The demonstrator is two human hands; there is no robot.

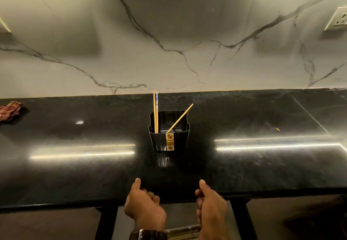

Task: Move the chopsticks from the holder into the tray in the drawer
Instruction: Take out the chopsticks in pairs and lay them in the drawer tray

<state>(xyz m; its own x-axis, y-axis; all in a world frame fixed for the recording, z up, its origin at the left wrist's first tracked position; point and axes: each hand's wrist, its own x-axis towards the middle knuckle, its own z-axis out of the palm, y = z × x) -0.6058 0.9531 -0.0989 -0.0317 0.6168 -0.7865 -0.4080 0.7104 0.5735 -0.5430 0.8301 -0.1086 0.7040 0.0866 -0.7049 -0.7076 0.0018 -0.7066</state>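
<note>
Head view. A black holder stands upright on the dark polished surface, near its middle and well short of the marble wall. Three chopsticks remain in it: an upright pair at the left inner corner, long axes near vertical with the free ends up, and a single chopstick leaning on a diagonal, its upper end pointing up and to the right over the rim, its lower end on the holder floor. The left hand and right hand hover over the near edge of the surface, well apart from the holder; each grip is loosely curled with the thumb raised and holds nothing. Below and between the wrists, pale sticks seem to lie in an open drawer, though the tray is too cropped to confirm. The step in hand is judged to be a reach for more chopsticks; it calls for a forward reach and a pinch on the free upper ends, then a lift along their axis. A checked cloth lies at far left.
</note>
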